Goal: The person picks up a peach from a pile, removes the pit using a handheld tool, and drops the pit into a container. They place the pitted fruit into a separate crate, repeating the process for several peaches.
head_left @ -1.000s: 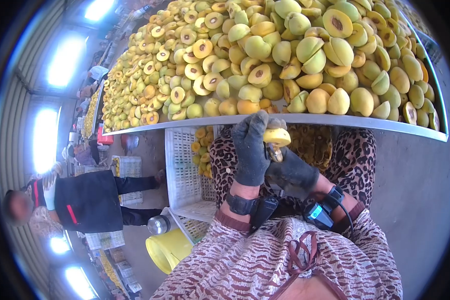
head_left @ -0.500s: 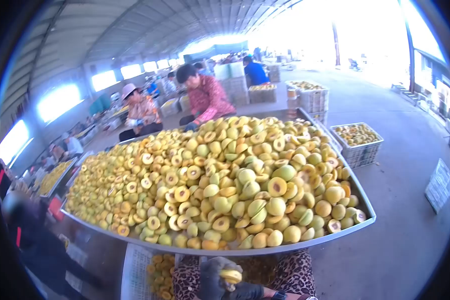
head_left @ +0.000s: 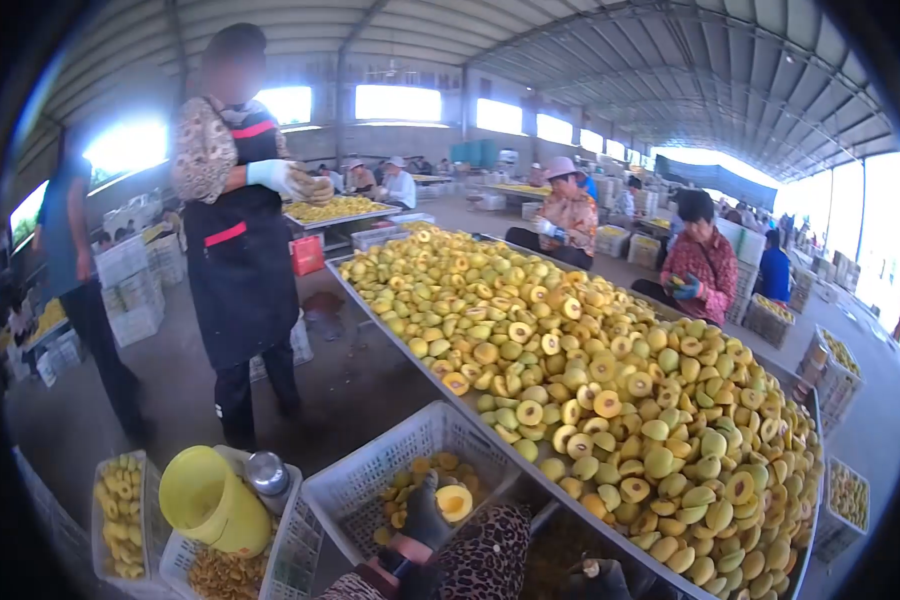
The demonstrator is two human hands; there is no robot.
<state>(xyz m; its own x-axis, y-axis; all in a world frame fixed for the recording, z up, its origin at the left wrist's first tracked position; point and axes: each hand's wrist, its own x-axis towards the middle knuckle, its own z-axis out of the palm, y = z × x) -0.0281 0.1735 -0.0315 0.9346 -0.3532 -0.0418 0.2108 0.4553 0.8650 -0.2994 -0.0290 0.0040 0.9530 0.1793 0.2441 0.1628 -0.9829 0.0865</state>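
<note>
My left hand (head_left: 423, 515), in a dark glove, is closed on a halved yellow fruit (head_left: 454, 503), cut face up, over a grey crate (head_left: 345, 481) with some fruit in it. At the bottom edge, right of my patterned leg, my right hand (head_left: 598, 580), also dark-gloved, is closed around a small tool whose pale end (head_left: 591, 569) shows; the rest is hidden. Above and right of both hands, a metal-rimmed table (head_left: 571, 498) bears a large heap of halved fruit (head_left: 610, 380).
A yellow bucket (head_left: 210, 500) and a metal flask (head_left: 266, 472) stand over a crate of peelings at lower left. Beside them is a crate of yellow fruit (head_left: 122, 510). One person in an apron (head_left: 238, 270) stands at left; two sit beyond the table.
The view has swung left, bringing the bucket and crates into sight. The hands, together over the lap before, are now apart, the left over the crate.
</note>
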